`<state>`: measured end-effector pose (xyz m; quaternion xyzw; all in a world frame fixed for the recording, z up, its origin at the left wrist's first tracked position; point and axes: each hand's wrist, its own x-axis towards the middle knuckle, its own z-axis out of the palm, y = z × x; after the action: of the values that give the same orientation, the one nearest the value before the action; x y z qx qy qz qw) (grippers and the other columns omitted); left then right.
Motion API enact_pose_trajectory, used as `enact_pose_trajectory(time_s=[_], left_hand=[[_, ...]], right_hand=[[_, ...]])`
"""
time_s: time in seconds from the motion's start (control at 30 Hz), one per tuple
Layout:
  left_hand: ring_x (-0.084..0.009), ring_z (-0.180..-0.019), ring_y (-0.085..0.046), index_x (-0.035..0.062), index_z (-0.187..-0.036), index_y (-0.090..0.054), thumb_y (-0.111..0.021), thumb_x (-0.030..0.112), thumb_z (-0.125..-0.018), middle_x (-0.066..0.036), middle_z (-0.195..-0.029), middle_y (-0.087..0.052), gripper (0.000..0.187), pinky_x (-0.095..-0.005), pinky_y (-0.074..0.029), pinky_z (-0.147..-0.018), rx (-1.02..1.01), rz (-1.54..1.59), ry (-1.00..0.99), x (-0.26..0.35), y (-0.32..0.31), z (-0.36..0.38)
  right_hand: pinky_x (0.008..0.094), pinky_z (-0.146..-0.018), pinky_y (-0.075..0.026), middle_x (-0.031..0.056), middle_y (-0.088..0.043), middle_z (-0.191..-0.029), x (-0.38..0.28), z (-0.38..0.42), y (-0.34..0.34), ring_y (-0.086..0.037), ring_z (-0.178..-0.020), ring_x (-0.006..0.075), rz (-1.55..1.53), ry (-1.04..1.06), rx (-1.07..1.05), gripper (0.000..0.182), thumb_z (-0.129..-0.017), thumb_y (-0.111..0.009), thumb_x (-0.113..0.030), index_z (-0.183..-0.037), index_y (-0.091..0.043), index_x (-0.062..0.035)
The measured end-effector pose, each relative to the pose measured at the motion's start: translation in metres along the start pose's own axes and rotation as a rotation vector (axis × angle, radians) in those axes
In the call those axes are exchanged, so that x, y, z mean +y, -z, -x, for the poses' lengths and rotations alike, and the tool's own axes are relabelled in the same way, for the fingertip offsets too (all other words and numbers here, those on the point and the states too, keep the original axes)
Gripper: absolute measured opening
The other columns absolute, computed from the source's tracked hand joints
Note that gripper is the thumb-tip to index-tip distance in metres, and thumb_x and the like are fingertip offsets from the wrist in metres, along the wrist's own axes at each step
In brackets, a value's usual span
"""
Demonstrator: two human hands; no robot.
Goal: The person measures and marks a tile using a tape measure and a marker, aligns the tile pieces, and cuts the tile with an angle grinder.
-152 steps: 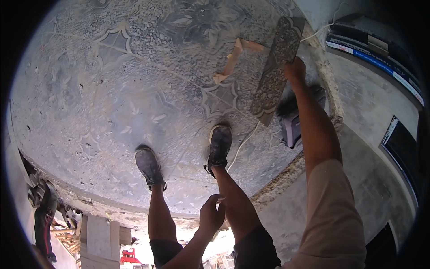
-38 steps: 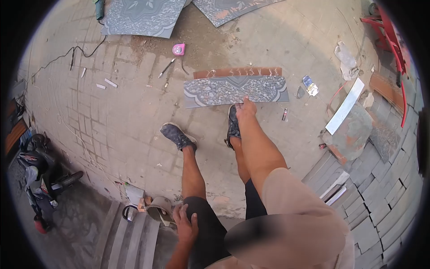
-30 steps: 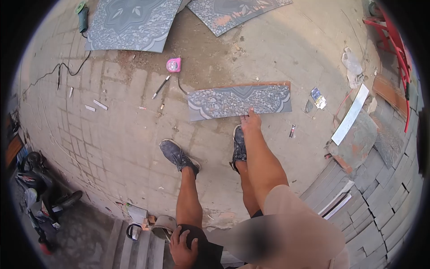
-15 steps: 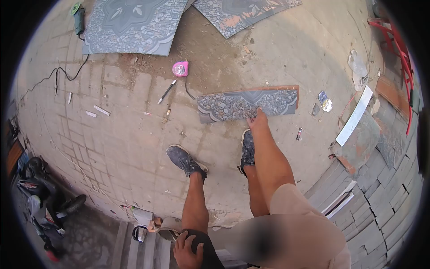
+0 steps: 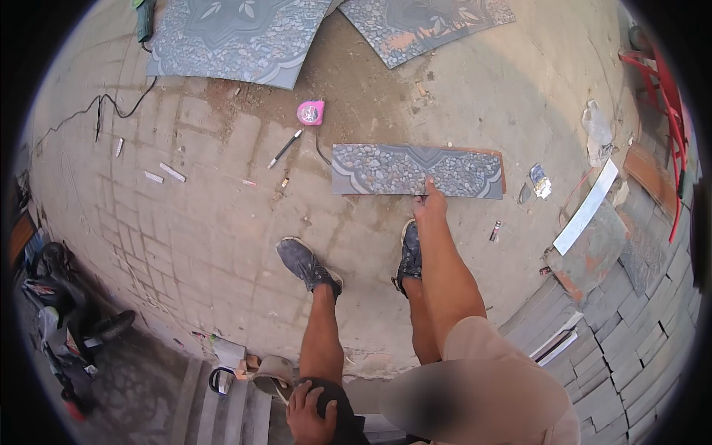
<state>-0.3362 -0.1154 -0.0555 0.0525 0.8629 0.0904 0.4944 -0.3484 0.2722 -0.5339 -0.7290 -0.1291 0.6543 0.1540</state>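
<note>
My right hand (image 5: pixel 429 202) pinches a long cut strip of patterned tile (image 5: pixel 386 170) at its near edge, thumb on top and the other fingers mostly hidden below. Pebble print and a grey flower motif cover the strip. Reddish-brown edges of something under it, perhaps another piece, show along its far right side. My left hand (image 5: pixel 310 412) lies on my left knee with its fingers spread, holding nothing. Beyond the strip, to its left, are a pink tape measure (image 5: pixel 310 113) and a black-and-silver pen or marker (image 5: pixel 285 148).
Two larger patterned tiles (image 5: pixel 237 52) lie at the far side, beside a green angle grinder (image 5: pixel 144 22) with a black cord. At right are a white strip (image 5: pixel 586 208), tile scraps and a red metal frame (image 5: pixel 664 111). A motorcycle (image 5: pixel 70 319) stands lower left; a bucket (image 5: pixel 273 373) is near my left knee.
The tile strip has turned slightly clockwise in my right hand and now lies more nearly in line with the brown edge under it. My left hand stays on the knee. The view has shifted a little.
</note>
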Motion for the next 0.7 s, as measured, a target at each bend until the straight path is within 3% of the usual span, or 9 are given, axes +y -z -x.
enact_pose_trajectory(time_s=[0.13, 0.27, 0.33, 0.37, 0.4, 0.43, 0.53, 0.7], left_hand=[[-0.0382, -0.126, -0.056, 0.0114, -0.116, -0.067, -0.076, 0.032, -0.083, -0.014, -0.134, -0.06, 0.04, -0.0512, -0.044, -0.104, -0.005, 0.002, 0.022, 0.005, 0.003, -0.002], [-0.0379, -0.126, -0.056, 0.0118, -0.117, -0.068, -0.075, 0.032, -0.083, -0.013, -0.134, -0.061, 0.04, -0.051, -0.045, -0.103, 0.002, -0.003, 0.016, 0.006, 0.002, -0.001], [-0.0396, -0.117, -0.061, 0.0059, -0.119, -0.066, -0.068, 0.035, -0.096, -0.02, -0.128, -0.065, 0.037, -0.0537, -0.05, -0.099, 0.101, -0.096, -0.123, 0.009, 0.009, -0.006], [-0.0396, -0.117, -0.061, 0.0059, -0.119, -0.066, -0.068, 0.035, -0.096, -0.02, -0.128, -0.065, 0.037, -0.0537, -0.05, -0.099, 0.119, -0.092, -0.125, 0.005, 0.005, -0.006], [-0.0419, -0.126, -0.054, 0.0079, -0.124, -0.064, -0.069, 0.035, -0.095, -0.02, -0.136, -0.06, 0.04, -0.0552, -0.043, -0.107, 0.056, -0.013, -0.075, -0.002, 0.001, -0.002], [-0.0442, -0.134, -0.047, 0.0099, -0.13, -0.063, -0.069, 0.034, -0.093, -0.02, -0.144, -0.054, 0.044, -0.0568, -0.036, -0.114, -0.012, 0.065, -0.024, -0.006, -0.001, 0.0], [-0.0436, -0.132, -0.05, 0.0089, -0.128, -0.064, -0.07, 0.034, -0.093, -0.02, -0.142, -0.056, 0.044, -0.0552, -0.04, -0.112, -0.011, 0.055, -0.012, -0.002, 0.005, -0.004], [-0.0431, -0.132, -0.05, 0.0086, -0.127, -0.064, -0.07, 0.034, -0.092, -0.02, -0.141, -0.057, 0.044, -0.0542, -0.04, -0.112, -0.024, 0.055, 0.0, -0.001, 0.006, -0.003]], right_hand=[[0.0369, -0.063, -0.041, 0.0041, -0.066, -0.108, -0.029, 0.039, -0.017, -0.059, -0.089, 0.0195, 0.035, 0.073, 0.092, 0.024, -0.097, -0.073, -0.015, -0.118, -0.062, -0.0102], [0.0354, -0.069, -0.046, 0.0075, -0.068, -0.114, -0.07, 0.063, -0.04, -0.064, -0.091, 0.0204, 0.045, 0.221, -0.127, 0.039, -0.095, -0.072, -0.006, -0.132, -0.06, -0.0064], [0.0359, -0.072, -0.049, 0.0081, -0.068, -0.116, -0.091, 0.047, -0.06, -0.065, -0.093, 0.0209, 0.095, 0.252, -0.223, 0.043, -0.094, -0.072, -0.004, -0.136, -0.059, -0.006], [0.0397, -0.081, -0.053, 0.0075, -0.067, -0.118, -0.1, 0.033, -0.075, -0.066, -0.099, 0.0231, 0.141, 0.243, -0.268, 0.039, -0.096, -0.07, -0.006, -0.134, -0.059, -0.0057], [0.0435, -0.09, -0.057, 0.007, -0.066, -0.12, -0.109, 0.022, -0.091, -0.067, -0.106, 0.0254, 0.186, 0.234, -0.314, 0.035, -0.098, -0.068, -0.008, -0.132, -0.059, -0.0054], [0.0435, -0.09, -0.057, 0.007, -0.066, -0.12, -0.117, 0.018, -0.106, -0.067, -0.106, 0.0254, 0.181, 0.237, -0.329, 0.035, -0.098, -0.068, -0.008, -0.132, -0.059, -0.0054], [0.0405, -0.085, -0.056, 0.0078, -0.067, -0.119, -0.131, 0.011, -0.135, -0.066, -0.103, 0.0239, 0.328, 0.292, -0.364, 0.031, -0.099, -0.067, -0.008, -0.129, -0.059, -0.0041], [0.0386, -0.075, -0.052, 0.0085, -0.068, -0.114, -0.134, -0.044, -0.131, -0.065, -0.094, 0.0221, 0.716, 0.265, -0.232, 0.034, -0.098, -0.072, -0.013, -0.128, -0.059, -0.0041]])
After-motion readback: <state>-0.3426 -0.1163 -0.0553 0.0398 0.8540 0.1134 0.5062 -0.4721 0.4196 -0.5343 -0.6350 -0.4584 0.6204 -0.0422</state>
